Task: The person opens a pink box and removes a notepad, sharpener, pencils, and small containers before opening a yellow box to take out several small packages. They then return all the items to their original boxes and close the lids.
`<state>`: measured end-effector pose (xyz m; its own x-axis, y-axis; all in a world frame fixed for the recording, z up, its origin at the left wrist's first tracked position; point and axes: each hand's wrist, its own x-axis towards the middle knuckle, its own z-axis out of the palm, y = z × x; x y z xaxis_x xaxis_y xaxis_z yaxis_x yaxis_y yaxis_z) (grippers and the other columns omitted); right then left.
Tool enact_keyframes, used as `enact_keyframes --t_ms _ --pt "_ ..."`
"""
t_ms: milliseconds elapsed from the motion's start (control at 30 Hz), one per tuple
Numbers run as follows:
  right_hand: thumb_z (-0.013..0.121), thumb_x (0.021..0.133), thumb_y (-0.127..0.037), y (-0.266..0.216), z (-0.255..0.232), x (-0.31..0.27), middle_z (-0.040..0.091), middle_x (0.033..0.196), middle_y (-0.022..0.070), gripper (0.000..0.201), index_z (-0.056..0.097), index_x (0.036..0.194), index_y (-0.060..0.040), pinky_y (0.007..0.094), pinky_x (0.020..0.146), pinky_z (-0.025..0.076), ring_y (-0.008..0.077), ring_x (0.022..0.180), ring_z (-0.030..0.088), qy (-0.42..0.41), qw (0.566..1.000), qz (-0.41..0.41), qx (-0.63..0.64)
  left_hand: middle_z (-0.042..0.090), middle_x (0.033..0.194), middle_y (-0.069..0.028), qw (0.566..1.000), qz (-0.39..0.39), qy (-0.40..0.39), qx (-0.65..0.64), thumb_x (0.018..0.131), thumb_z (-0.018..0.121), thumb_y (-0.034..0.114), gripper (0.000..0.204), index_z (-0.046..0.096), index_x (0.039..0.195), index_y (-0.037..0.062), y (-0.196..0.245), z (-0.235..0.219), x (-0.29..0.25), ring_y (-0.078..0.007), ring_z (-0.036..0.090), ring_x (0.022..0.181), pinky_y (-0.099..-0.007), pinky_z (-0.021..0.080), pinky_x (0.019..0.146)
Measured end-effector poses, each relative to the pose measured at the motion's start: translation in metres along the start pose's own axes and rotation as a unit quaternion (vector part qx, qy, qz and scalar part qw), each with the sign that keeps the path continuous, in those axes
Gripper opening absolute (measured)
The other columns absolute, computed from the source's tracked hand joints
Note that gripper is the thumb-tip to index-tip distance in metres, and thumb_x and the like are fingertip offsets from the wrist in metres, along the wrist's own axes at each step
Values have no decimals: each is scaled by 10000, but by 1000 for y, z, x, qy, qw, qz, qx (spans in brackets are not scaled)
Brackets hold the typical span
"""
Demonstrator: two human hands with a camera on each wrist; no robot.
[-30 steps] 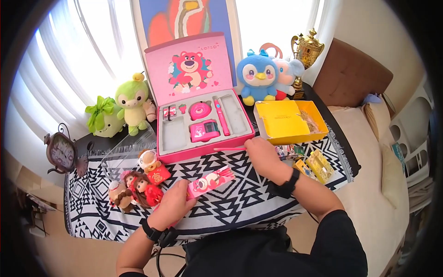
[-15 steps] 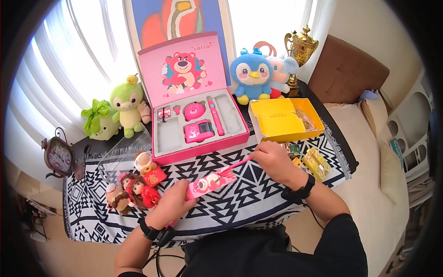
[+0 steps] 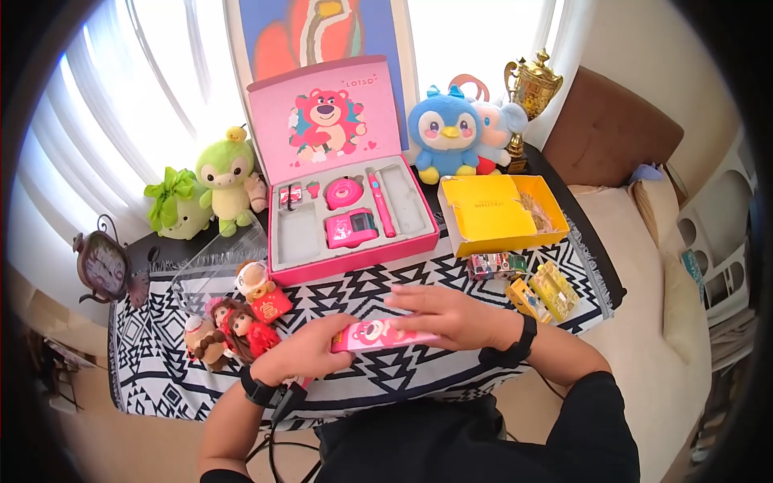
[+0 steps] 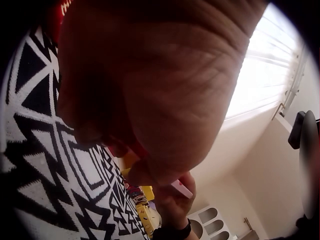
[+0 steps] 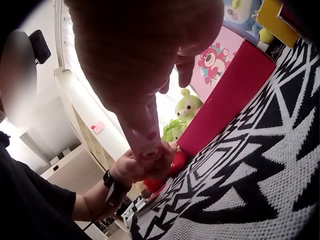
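Low over the front of the table, both hands are on a narrow pink pencil box (image 3: 374,333) with a bear printed on it. My left hand (image 3: 312,348) grips its left end. The right hand (image 3: 460,324) holds the other end, thumb against one face in the right wrist view, with some fingers stretched out above the box. Pink pencils that stuck out of that end earlier are hidden behind the right hand. Behind the hands stands an open pink gift box (image 3: 354,264), its grey insert holding a pink pencil sharpener (image 3: 352,229), a round pink item (image 3: 344,193) and a pen-shaped pink device (image 3: 382,208).
Dolls (image 3: 241,322) sit beside the left wrist. An open yellow box (image 3: 499,245), a toy vehicle (image 3: 493,266) and small yellow packs (image 3: 555,291) lie to the right. Plush toys (image 3: 447,133), a gold trophy (image 3: 531,88) and a clock (image 3: 105,258) line the table's far side.
The right hand brought a pink pencil from the right to the pencil box's open end, then came left onto the box. The left hand kept its grip while the box turned more level.
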<state>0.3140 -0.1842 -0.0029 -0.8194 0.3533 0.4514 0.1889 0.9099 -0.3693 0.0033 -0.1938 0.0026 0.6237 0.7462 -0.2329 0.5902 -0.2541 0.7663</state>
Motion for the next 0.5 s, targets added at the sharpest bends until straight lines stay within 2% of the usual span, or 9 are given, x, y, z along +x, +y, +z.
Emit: enact_keyframes --t_ms 33,67,133,200,267,300,400,433,500 --pt "731 828 -65 -6 -2 5 605 1364 184 520 612 1334 -57 441 1051 522 346 1289 588 36 999 -25 -19 643 1048 -189 998 66 -9 -21 796 679 111 497 588 1270 -6 -1 -1 5 -338 648 1001 -411 513 869" --pt "731 828 -65 -6 -3 6 605 1364 184 520 612 1334 -57 441 1051 522 346 1289 588 31 999 -27 -19 630 1092 -207 990 132 -17 -40 786 661 102 521 591 1293 1 4 -5 11 -365 625 1059 -438 499 908" --pt "709 835 -67 -6 -7 5 668 1277 155 465 636 1293 -42 401 956 582 327 1154 677 36 999 -31 -19 607 1183 -230 991 123 -39 18 803 678 116 583 550 1359 -2 14 -16 25 -375 585 1168 -439 472 993" --pt "661 859 -50 0 -24 10 702 1204 162 400 653 1259 -31 385 901 597 322 1066 713 86 992 46 -81 560 1300 -242 937 182 258 151 838 705 187 647 490 1413 -16 10 -13 41 -399 563 1218 -417 470 1026" --pt "657 858 -19 17 -38 21 725 1140 166 377 656 1236 -16 392 813 599 341 964 729 146 965 114 -187 524 1370 -251 921 163 295 194 848 721 213 693 454 1440 -25 5 -17 56 -416 516 1281 -453 436 1070" --pt "615 881 -27 29 -44 23 721 1131 174 342 650 1221 -15 401 820 587 345 971 720 123 956 162 -211 488 1440 -260 902 143 330 238 858 738 239 741 417 1468 -34 2 -18 63 -433 469 1344 -488 402 1114" --pt "613 877 -79 80 -43 26 715 1061 137 272 653 1136 -7 393 815 570 300 974 702 109 929 129 -329 453 1484 -255 881 87 273 376 858 733 280 778 396 1484 -38 -13 -5 78 -426 415 1407 -555 360 1135" --pt "613 877 -79 90 -42 31 715 1061 137 272 653 1136 -7 393 815 570 300 974 702 110 929 128 -331 438 1505 -252 902 58 236 357 844 744 318 810 395 1491 -23 -15 -2 80 -417 375 1445 -595 309 1160" --pt "630 863 -121 103 -37 41 698 1006 129 219 665 1050 -11 379 846 556 280 967 683 20 924 122 -361 431 1514 -252 902 60 238 355 833 752 323 824 395 1490 -22 -13 0 80 -417 373 1447 -590 299 1169"
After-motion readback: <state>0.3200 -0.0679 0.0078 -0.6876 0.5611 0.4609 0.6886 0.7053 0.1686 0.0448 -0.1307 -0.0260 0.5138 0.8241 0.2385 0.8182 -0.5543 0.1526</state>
